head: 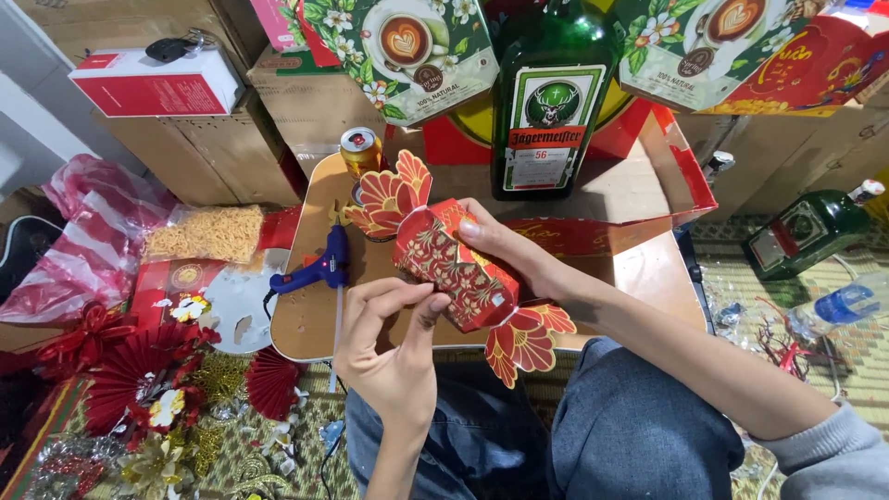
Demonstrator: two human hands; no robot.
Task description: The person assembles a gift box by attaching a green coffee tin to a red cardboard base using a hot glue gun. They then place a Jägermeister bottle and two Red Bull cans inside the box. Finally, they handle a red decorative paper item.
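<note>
Holding it from both sides, the person kept a red paper candy-shaped box (454, 268) above the near edge of a small wooden lap table (306, 324). The box was a faceted tube, printed with gold floral scrollwork on red, and it lay tilted, its upper end toward the far left of the table and its lower end toward the person's lap. Each end flared into a fan of petal-like flaps in red, orange and gold: one fan (389, 199) rose over the table's middle, the other (523, 343) hung past the table's near edge, over the blue jeans (611, 426).

The right hand (505, 245) was closed around the box from the far side, fingers wrapped over its top face. The left hand (394, 347) gripped it from below, thumb and forefinger pinched on the lower edge of the tube.

On the table, left of the box, lay a blue glue gun (319, 268) with a glue stick trailing toward the near edge. At the table's far left corner stood a gold drink can (359, 153), and behind the table's far edge a large green bottle (546, 102) stood upright. Left of the table, on the floor, were red paper fans (139, 370) and a bag of yellow shredded filler (204, 231).
</note>
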